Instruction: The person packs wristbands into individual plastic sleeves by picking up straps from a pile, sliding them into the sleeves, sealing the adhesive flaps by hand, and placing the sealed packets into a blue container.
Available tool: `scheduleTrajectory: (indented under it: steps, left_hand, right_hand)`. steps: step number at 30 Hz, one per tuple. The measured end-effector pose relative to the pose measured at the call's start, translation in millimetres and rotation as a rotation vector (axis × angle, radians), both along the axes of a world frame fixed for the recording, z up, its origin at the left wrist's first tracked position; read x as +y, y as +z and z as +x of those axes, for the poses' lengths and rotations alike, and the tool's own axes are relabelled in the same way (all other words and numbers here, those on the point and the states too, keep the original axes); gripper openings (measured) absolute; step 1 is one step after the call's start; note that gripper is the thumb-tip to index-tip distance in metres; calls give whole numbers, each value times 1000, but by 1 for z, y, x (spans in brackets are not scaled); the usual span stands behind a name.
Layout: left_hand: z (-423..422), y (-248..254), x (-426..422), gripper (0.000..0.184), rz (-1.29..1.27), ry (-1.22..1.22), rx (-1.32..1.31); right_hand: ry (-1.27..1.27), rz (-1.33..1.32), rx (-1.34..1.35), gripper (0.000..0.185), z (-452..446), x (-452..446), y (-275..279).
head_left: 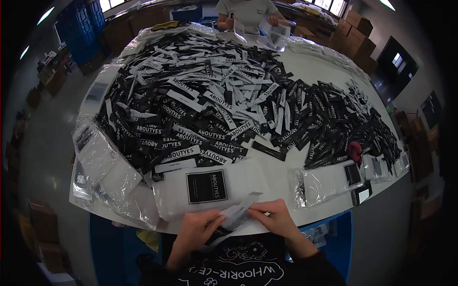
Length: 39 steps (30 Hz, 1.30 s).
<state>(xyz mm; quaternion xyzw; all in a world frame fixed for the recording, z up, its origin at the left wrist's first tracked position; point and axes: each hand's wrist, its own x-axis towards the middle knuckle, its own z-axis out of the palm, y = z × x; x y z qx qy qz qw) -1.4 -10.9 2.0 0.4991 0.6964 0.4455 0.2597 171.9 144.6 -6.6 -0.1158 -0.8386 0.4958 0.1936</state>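
Near the table's front edge, my left hand (199,229) and my right hand (275,218) pinch a small translucent plastic bag (236,213) between them. The bag is slanted, and a dark printed piece shows at its lower left; whether that piece is inside the bag I cannot tell. Just beyond my hands lies a stack of white bags with a black ABOUTYES label (207,187). Past that spreads a large heap of black and white ABOUTYES printed strips (200,109), with a lone black strip (268,150) at its near edge.
Clear-wrapped packs of bags (107,164) line the table's left edge, and another wrapped pack (329,183) lies to the right. A dark red object (354,151) rests on the right-hand strips. Across the table a person (248,16) handles clear sheets. Blue bins (114,248) stand below.
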Motion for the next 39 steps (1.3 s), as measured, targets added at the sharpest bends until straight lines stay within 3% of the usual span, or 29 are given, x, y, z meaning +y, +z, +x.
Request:
scheduleTrajectory:
  steps: [1, 3, 4, 6, 10, 12, 13, 15, 16, 18, 19, 21, 25, 27, 28, 30, 31, 33, 34, 37, 39]
  left_hand:
    - [0, 3, 0, 12, 10, -27, 5]
    - [0, 5, -1, 12, 23, -49, 6]
    - [1, 5, 0, 12, 12, -58, 1]
    - [2, 5, 1, 12, 1, -67, -3]
    - [0, 3, 2, 12, 40, -26, 3]
    - [1, 2, 0, 12, 31, -32, 6]
    - [2, 3, 1, 12, 28, -41, 13]
    - [1, 3, 1, 12, 26, -50, 24]
    - [1, 2, 0, 12, 44, -35, 30]
    - [1, -1, -2, 12, 58, -15, 37]
    - [0, -4, -3, 12, 79, -89, 69]
    - [4, -5, -5, 12, 99, -162, 102]
    - [15, 2, -2, 12, 49, -235, 142]
    - [11, 4, -3, 13, 30, -226, 146]
    - [5, 5, -4, 14, 37, -111, 108]
    - [0, -2, -5, 15, 99, 138, -12]
    - [1, -9, -5, 15, 98, 141, -18]
    - [3, -18, -4, 16, 161, 299, -349]
    - [3, -18, -2, 12, 166, 265, -403]
    - [9, 2, 9, 9, 232, 184, -603]
    - [5, 1, 5, 10, 192, 99, -452]
  right_hand:
    - [-4, 0, -1, 45, -2, -2, 10]
    - [-163, -465, -1, 48, -8, -6, 37]
    - [-160, -461, -3, 48, -8, -4, 36]
    - [-35, -72, 48, 62, -6, 0, 28]
    - [-117, -55, 90, 63, -2, -6, 20]
    - [-248, -255, 267, 46, -7, -10, 27]
    - [-249, -257, 265, 46, -8, -8, 25]
    - [-88, 186, 143, 25, -10, 0, 19]
    - [-88, 186, 144, 25, -8, 1, 22]
    - [54, -222, -360, 21, -2, 3, 31]
    - [58, -223, -359, 21, -2, 6, 27]
    - [429, -284, -383, 20, -5, 15, 12]
    - [406, -186, -388, 20, -15, 1, -7]
    - [327, -487, -556, 21, -15, 4, -5]
    - [332, -485, -556, 21, -13, 5, -4]
    - [71, -1008, -11, 24, -9, 4, 1]
    - [98, -1016, 83, 27, -10, 0, 2]
    - [68, -885, 16, 26, -12, -5, -2]
    - [44, -747, -43, 24, -14, -7, -3]
    - [35, -681, -3, 20, -25, -11, 5]
    - [65, -608, 17, 19, -28, -12, 9]
